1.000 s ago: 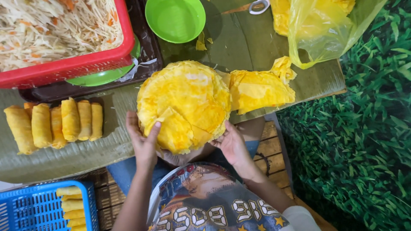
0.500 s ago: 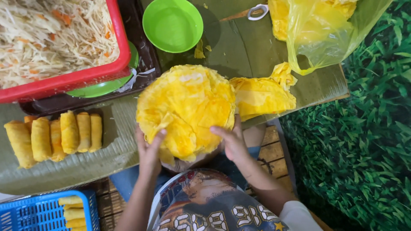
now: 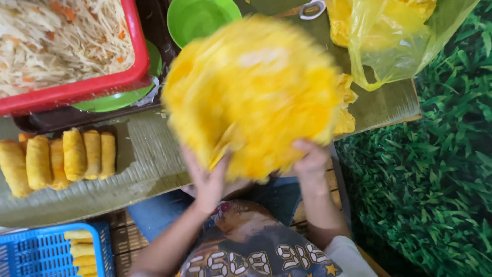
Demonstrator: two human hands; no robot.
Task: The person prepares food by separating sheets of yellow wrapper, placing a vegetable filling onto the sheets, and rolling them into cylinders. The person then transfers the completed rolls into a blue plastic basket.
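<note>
Lifted off the table (image 3: 138, 169) since before, my yellow wrapper stack (image 3: 251, 92) blurs, left hand (image 3: 207, 182) and right hand (image 3: 312, 161) clamped on it, beside the red tray (image 3: 77, 90) of shredded vegetables (image 3: 51, 41).

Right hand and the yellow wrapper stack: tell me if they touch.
Touching. The head view shows the right hand with fingers pressed against the lower edge of the blurred yellow wrapper stack.

Bright even daylight, motion-blurred centre
</note>
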